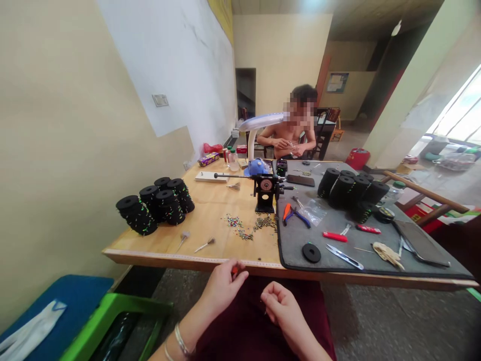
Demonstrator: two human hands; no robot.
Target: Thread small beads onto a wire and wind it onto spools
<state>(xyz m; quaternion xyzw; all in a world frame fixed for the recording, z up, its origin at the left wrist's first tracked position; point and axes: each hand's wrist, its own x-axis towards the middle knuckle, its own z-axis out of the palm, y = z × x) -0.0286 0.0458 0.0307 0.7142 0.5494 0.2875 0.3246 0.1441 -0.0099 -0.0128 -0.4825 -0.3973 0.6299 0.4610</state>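
From my end, I saw the left hand point(224, 283) curled around a small orange piece point(235, 271) beside the near edge of the worktop point(158, 244). Fingers hid most of it, so I couldn't tell its direction or long axis. The right hand point(281, 305) was pinched shut, any contents too tiny to make out. Open room separated both hands above the maroon clothing point(242, 313).

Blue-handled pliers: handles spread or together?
Spread: the pliers lie with their blue handles angled apart, gray mat showing between.
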